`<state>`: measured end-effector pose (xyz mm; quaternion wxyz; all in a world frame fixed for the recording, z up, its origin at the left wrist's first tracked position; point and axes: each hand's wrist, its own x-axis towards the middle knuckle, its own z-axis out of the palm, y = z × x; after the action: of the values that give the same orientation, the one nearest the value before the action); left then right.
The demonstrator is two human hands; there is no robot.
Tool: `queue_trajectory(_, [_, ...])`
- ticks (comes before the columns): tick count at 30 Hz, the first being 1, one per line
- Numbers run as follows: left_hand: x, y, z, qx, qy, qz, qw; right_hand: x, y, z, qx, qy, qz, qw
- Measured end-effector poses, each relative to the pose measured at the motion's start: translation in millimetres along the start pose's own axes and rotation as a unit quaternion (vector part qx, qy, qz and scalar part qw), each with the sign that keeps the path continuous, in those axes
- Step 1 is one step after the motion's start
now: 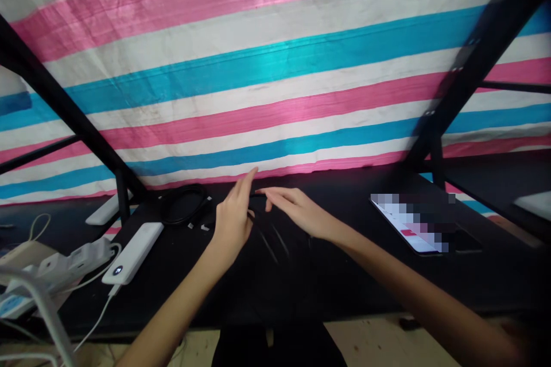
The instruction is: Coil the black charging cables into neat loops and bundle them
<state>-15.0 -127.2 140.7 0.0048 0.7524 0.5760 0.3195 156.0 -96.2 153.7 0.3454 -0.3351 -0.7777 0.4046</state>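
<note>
Left hand [232, 215] and right hand [299, 210] have nearly straight fingers; whether they grip the blurred cord [282, 242] by them, right of the power bank [134, 252], I cannot tell. The coil [185, 219] lies near the power bank's far end, the phone [398, 222] well to its right.

place: makeshift bench workstation, home or workshop unclear | backdrop: pink-white-blue striped tarp [275, 63] | frame: black slanted braces [467, 69], black tabletop [344, 292] | electronics: crowded power strip [26, 292], white power bank [136, 249], lit smartphone [402, 228]
</note>
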Motion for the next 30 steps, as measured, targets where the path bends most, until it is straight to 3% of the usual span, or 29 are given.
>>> queue_trajectory(3, [7, 13, -0.1, 0.095, -0.065, -0.045, 0.992, -7, -11, 9, 0.007, -0.030, 0.016, 0.999])
queue_trajectory(6, [10, 18, 2.5, 0.134, -0.056, -0.038, 0.989, -12, -12, 11, -0.038, -0.026, 0.004, 0.999])
queue_trajectory(11, [11, 7, 4.5, 0.133, -0.038, -0.034, 0.990, -13, 5, 3, -0.114, -0.047, 0.022, 0.992])
queue_trajectory(17, [12, -9, 0.1, 0.124, -0.074, -0.068, 0.987, -10, 29, -7, -0.148, 0.003, 0.044, 0.988])
queue_trajectory(19, [12, -10, -0.2, 0.092, -0.053, -0.048, 0.993, -9, 34, -8, -0.156, 0.019, 0.044, 0.987])
queue_trajectory(24, [3, -15, -0.7, -0.007, 0.095, -0.050, 0.994, -7, 39, -17, -0.101, 0.081, 0.025, 0.991])
queue_trajectory(27, [-5, -20, 3.0, -0.128, 0.072, -0.064, 0.987, -8, 36, -23, -0.051, 0.102, 0.025, 0.993])
queue_trajectory(30, [-10, -23, 8.0, -0.254, 0.027, -0.111, 0.960, -10, 29, -26, -0.002, 0.096, 0.029, 0.995])
